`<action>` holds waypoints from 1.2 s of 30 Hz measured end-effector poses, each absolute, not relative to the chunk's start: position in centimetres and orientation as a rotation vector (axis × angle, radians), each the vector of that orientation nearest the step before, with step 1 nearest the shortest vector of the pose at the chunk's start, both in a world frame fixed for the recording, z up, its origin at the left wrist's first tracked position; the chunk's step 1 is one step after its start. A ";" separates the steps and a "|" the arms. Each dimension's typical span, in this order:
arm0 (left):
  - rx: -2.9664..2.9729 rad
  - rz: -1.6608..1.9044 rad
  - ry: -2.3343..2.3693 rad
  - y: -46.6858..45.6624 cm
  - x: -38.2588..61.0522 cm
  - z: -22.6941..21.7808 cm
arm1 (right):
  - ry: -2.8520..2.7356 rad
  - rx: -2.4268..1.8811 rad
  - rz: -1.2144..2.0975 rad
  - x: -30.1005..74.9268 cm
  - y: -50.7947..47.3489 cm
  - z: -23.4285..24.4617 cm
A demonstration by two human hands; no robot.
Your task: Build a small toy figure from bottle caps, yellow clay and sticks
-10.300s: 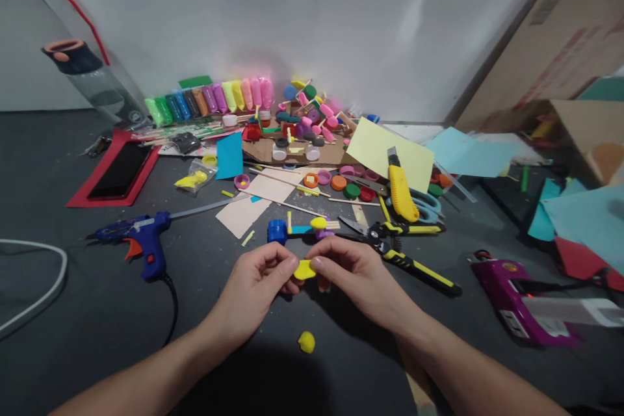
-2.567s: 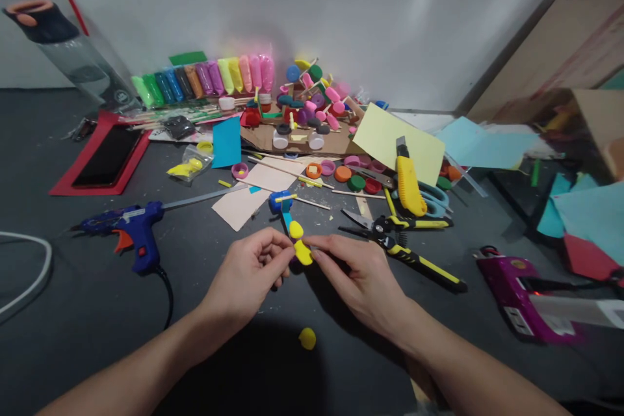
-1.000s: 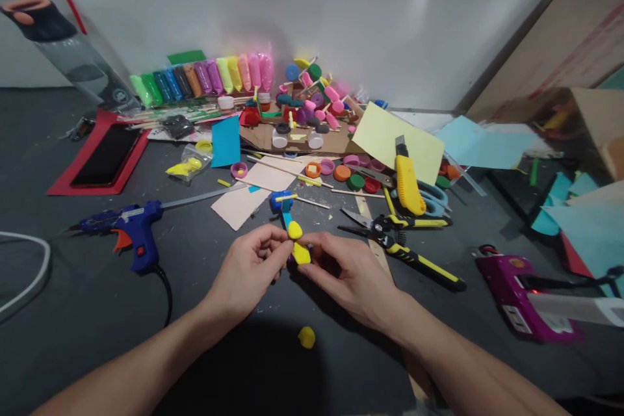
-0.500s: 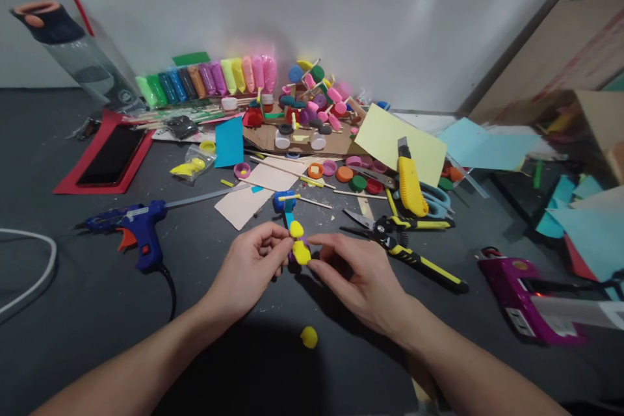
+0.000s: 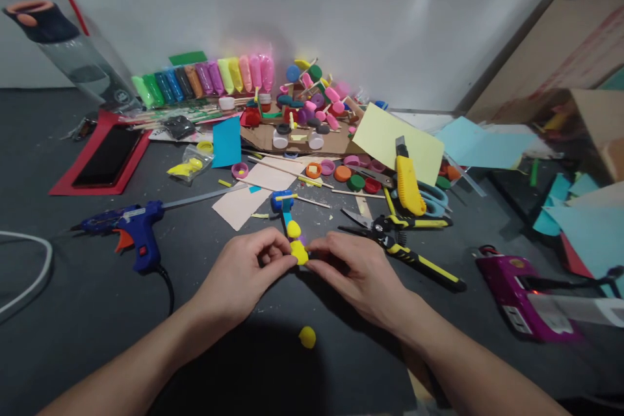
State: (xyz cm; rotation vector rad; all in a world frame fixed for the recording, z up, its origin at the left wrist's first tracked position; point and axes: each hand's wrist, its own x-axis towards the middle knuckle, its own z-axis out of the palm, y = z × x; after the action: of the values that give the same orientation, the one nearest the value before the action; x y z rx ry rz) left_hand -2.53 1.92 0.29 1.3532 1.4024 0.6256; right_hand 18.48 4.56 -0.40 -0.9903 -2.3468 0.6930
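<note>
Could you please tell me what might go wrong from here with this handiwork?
The yellow piece held between the left hand and right hand looks soft, so pressing too hard might dent it. The black-and-yellow cutters lie open just beyond the right hand, so a careless reach could nick it. The yellow ball lies loose on the near side of the hands and might get knocked away.

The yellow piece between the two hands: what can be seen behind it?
Just beyond the yellow piece are a rounder yellow blob, something purple, and a blue strip leading to a blue cap. What lies underneath is covered by it, the left hand and right hand.
</note>
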 end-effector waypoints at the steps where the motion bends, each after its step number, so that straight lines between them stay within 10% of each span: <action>1: 1.362 0.623 1.397 1.9 -2.6 0.3 | -2.345 -0.989 0.696 18.5 4.6 -0.4; 36: 1.791 0.471 1.404 2.3 -3.7 1.0 | -2.363 -0.890 0.709 18.2 4.8 -1.1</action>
State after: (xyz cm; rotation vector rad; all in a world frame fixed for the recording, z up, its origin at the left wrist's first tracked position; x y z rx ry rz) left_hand -3.66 2.30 1.02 1.7911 1.4038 0.4711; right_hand 18.24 4.84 -1.08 -0.8900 -2.3635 0.7089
